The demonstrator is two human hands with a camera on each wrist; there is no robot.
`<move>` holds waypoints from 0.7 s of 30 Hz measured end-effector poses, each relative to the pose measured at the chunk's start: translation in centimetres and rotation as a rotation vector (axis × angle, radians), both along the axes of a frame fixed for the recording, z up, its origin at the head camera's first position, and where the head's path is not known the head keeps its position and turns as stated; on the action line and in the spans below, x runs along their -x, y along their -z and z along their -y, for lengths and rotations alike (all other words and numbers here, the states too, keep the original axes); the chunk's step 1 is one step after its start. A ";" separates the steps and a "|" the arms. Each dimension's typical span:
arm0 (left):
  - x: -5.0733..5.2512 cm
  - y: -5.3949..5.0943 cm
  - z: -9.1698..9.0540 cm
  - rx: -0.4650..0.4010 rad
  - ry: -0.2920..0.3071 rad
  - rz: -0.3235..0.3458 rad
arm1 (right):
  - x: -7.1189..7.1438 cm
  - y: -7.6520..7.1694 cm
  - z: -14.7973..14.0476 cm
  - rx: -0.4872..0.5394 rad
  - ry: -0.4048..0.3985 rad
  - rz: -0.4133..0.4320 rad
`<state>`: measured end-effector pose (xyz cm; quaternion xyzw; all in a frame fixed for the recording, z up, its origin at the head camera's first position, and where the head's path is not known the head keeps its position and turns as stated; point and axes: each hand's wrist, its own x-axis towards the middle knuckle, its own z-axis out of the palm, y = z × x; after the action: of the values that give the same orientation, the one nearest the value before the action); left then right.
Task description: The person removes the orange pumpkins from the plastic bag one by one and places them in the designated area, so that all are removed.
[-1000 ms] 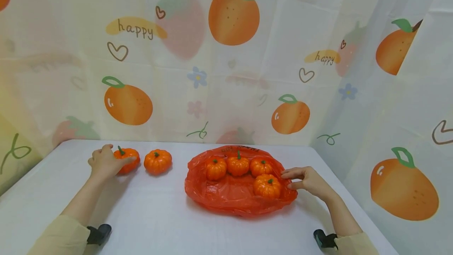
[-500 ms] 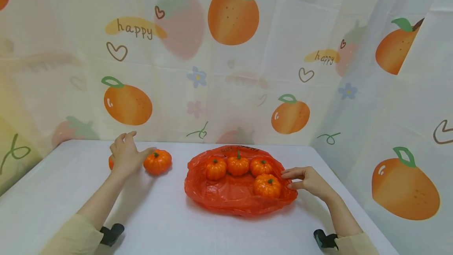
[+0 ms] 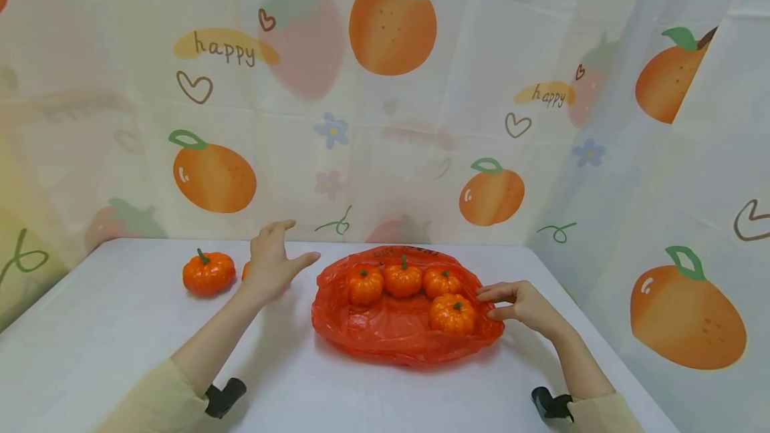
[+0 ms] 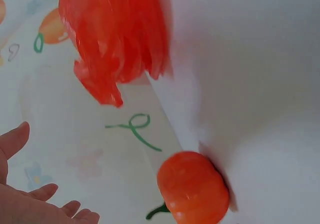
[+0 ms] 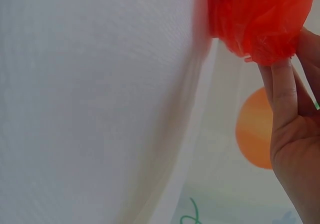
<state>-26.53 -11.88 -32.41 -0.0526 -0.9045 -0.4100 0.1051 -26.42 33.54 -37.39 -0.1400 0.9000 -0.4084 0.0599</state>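
A red plastic bag lies spread with its mouth wide, holding several small orange pumpkins. At its right edge my right hand pinches the rim; the right wrist view also shows fingers and thumb at the bag's edge. My left hand hovers left of the bag, fingers spread and holding nothing. Behind that hand, a pumpkin is mostly hidden in the head view. A second loose pumpkin with a green stem sits farther left. In the left wrist view, one pumpkin shows below the bag.
Everything stands on a white-covered table. A curtain printed with fruit rises directly behind the table's back edge and along its right side. Black wrist straps show at both sleeves.
My left hand has moved right, from the leftmost pumpkin past the second one toward the bag, holding nothing. Both loose pumpkins stay in place. My right hand keeps its position at the bag.
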 end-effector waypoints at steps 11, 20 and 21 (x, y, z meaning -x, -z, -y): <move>-0.4 1.1 -4.0 -0.053 0.124 0.007 | 0.1 -0.1 -0.1 0.015 -0.014 -0.004; -1.1 2.1 -8.1 -0.164 0.239 0.064 | -0.1 -0.2 -0.1 0.030 -0.039 -0.005; -1.2 2.2 -8.5 -0.175 0.248 0.071 | -0.1 -0.2 -0.1 0.032 -0.040 -0.003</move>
<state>-25.31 -3.39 -34.60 -0.1399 -0.8549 -0.4989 0.0259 -26.31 33.64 -37.22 -0.1594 0.8904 -0.4215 0.0645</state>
